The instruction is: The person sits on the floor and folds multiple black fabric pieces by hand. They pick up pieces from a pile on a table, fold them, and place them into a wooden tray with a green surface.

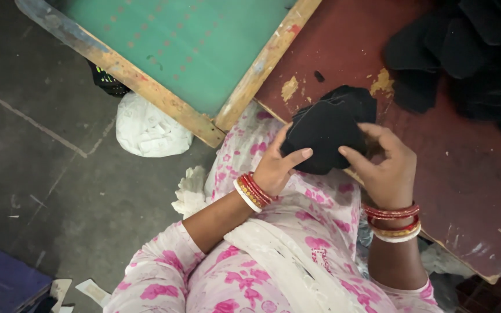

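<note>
Soft matte black cloth piece (329, 128), bunched & irregular, held above the edge of the chipped dark-red table (453, 168). Left hand (278, 165) grips its lower left, thumb pressed on top; right hand (385, 165) pinches its right side w/ thumb & curled fingers. Heap of black fabric (465, 52) well apart at top right. Wood-framed green mesh screen (187, 43) overlaps the table's left edge; crumpled white bag (146, 128) on grey floor
</note>
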